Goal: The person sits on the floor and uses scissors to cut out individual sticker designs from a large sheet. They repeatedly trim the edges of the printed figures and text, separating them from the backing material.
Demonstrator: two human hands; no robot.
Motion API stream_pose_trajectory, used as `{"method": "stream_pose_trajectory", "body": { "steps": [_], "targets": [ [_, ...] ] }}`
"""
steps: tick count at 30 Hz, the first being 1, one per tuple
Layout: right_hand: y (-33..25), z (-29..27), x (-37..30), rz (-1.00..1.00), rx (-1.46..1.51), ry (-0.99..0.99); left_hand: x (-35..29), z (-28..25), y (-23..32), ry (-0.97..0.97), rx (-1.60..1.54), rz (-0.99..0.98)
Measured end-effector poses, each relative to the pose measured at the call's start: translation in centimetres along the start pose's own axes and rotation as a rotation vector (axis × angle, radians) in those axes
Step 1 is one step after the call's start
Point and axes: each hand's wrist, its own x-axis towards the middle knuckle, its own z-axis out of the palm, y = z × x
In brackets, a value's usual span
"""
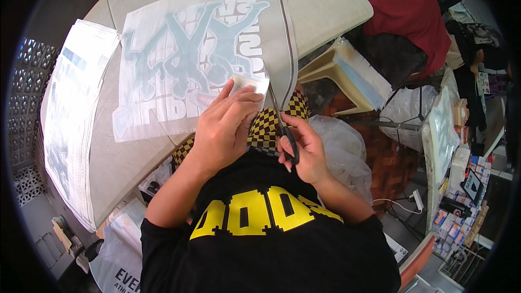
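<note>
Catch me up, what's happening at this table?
A person is cutting a printed transfer sheet with scissors. The right hand works the scissors, blades at the sheet's near edge. The left hand pinches a small piece of the sheet beside the blades. A stack of sheets lies on the table to the left.

Pale folding table (325, 0), seam across its top. Directly on it: large clear transfer sheet (163, 108) printed with blue figures, beside a stack of similar sheets (68, 125) at left edge.
</note>
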Motion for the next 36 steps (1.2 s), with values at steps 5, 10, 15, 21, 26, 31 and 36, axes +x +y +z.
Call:
{"method": "stream_pose_trajectory", "body": {
  "steps": [5,10,15,21,26,31,36],
  "targets": [
    [0.9,1.8,-0.1,-0.078,0.037,0.042,-0.3,0.4,0.8,0.019,0.023,-0.027],
    [0.4,2.1,-0.5,-0.069,-0.059,0.093,-0.4,0.4,0.9,0.024,0.007,-0.05],
    [-0.7,2.3,-0.9,-0.023,-0.055,0.109,-0.4,0.4,0.9,0.043,0.005,-0.041],
    [-2.2,3.3,0.9,-0.057,-0.045,0.11,-0.6,0.1,2.1,0.058,0.0,-0.051],
    [-2.0,3.2,1.5,-0.071,-0.051,0.124,-0.6,-0.2,2.3,0.064,0.007,-0.046],
    [-2.6,3.2,1.8,-0.047,-0.092,0.13,-0.9,-0.5,2.4,0.069,-0.002,-0.037],
    [-2.5,3.5,3.3,-0.072,-0.118,0.155,-0.9,-0.9,2.9,0.082,-0.01,-0.037]
  ]
}}
